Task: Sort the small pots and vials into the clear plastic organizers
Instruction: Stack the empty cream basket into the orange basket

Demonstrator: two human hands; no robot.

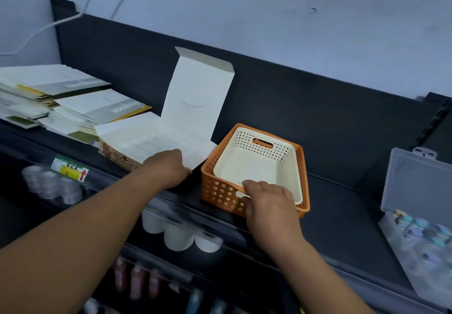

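Observation:
On the dark shelf stands an orange perforated basket [220,191] with a cream basket [254,162] nested inside it. My right hand [269,201] grips their near rims, with fingers curled over the edge. To the left, my left hand [168,166] rests on the near corner of an open white cardboard box [151,140], whose lid [198,93] stands upright against the back panel. At the far right lies a clear plastic organizer [415,245], its lid [415,179] raised, with several small blue and purple pots [420,230] inside.
Stacks of papers and booklets [61,98] fill the shelf's left end. Below the shelf edge hang clear round pots [53,186], white containers [178,237] and pink bottles [137,282]. A price label [71,168] sits on the shelf front. A dark back panel [318,103] bounds the shelf.

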